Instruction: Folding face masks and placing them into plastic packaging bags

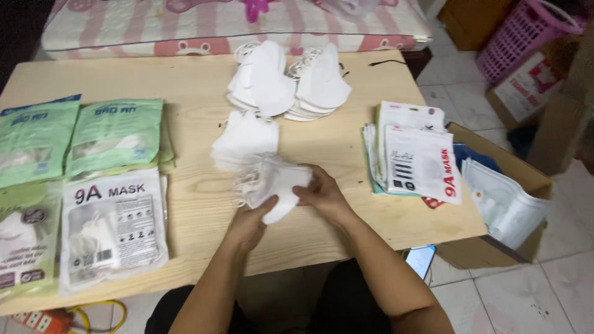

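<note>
Four packets sit by the table's (204, 93) left edge: two green mask packets (80, 139) side by side toward the far left, and nearer the front edge a white mask packet (114, 229) with a clear window, touching another partly cut-off packet (21, 241) at the front left corner. Under that corner, on the floor, lies an orange power strip (37, 320) with a yellow cable. Moving toward the middle of the table, a low stack of loose white masks (244, 139) lies just behind the hands, and two taller piles of white masks (288, 80) stand close together near the far edge. Near the front edge at the middle, the left hand (247, 226) curls its fingers under a small bundle of white masks (272, 182), thumb on top, pinching it from the lower left. The right hand (322, 196) grips the same bundle from its right side, fingers closed on the edge. The bundle rests low over the table, touching the nearer stack. Further right, a stack of flat white pouches (414, 158) with red and black print lies by the right edge, its corner overhanging. Beyond that edge, a cardboard box (526, 173) on the tiled floor holds more white pouches (504, 204). A pink basket (523, 37) stands past the far right corner, and a bed (185, 28) with a pink patterned cover runs along the far edge
</note>
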